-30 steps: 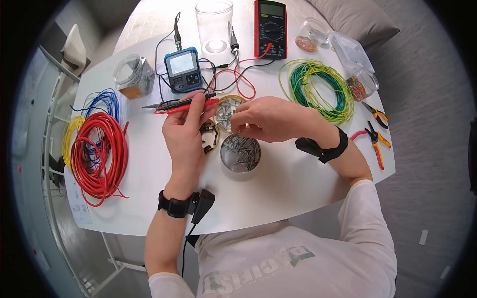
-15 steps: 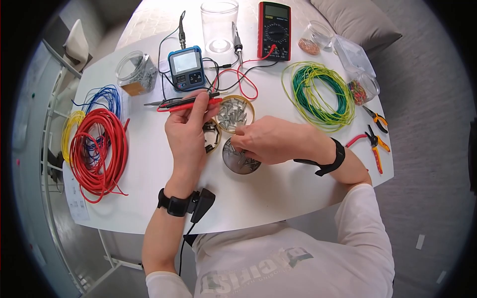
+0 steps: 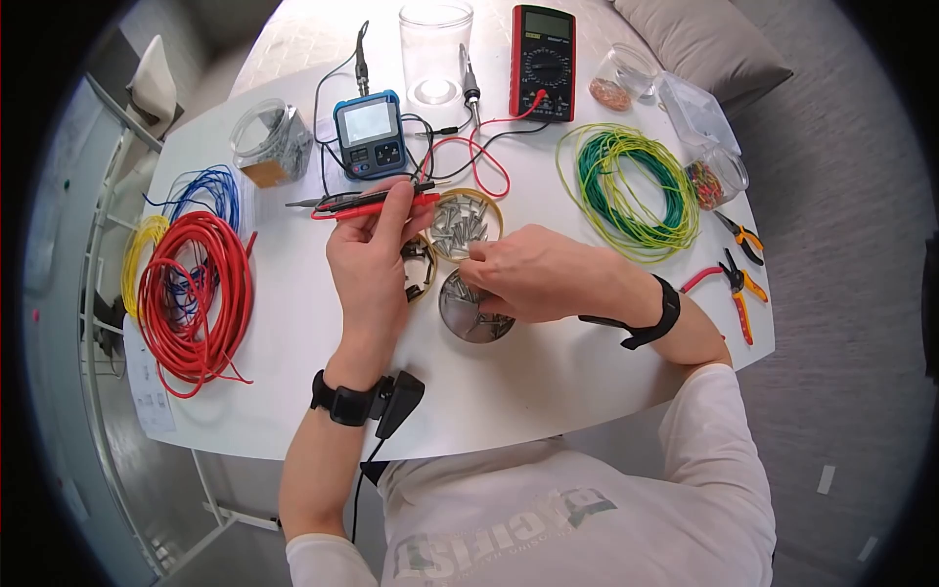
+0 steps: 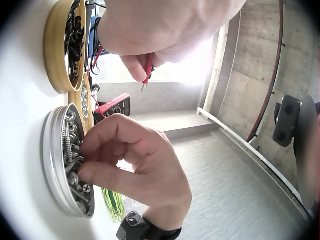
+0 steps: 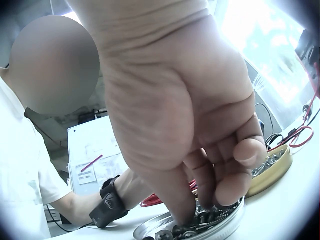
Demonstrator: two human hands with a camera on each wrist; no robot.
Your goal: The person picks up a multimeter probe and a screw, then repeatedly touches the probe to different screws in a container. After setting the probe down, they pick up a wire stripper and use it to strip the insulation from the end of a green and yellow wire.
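Note:
My left hand [image 3: 364,269] is raised above the tins and grips a red test probe [image 3: 367,207] and a black test probe [image 3: 357,202] between thumb and fingers. The right hand [image 3: 538,274] reaches into a round metal tin [image 4: 55,165] of screws [image 4: 70,140]. Its thumb and fingertips are down among the screws; I cannot tell whether one is pinched. Behind that tin sits a yellow-rimmed tin [image 3: 500,217] of silvery screws. Another yellow tin [image 4: 52,50], with black screws [image 4: 75,40], lies under the left hand, which partly hides it in the head view.
A blue-cased meter [image 3: 370,135], a red multimeter [image 3: 544,64] and a soldering iron [image 3: 471,83] lie at the back, with leads between them. Red wire [image 3: 196,303] is coiled left, green wire [image 3: 631,191] right. Pliers [image 3: 738,293] and clear jars [image 3: 269,147] stand about.
The right hand has come down from beside the yellow tin of silvery screws into the metal tin. The left hand keeps its hold on the probes, almost still.

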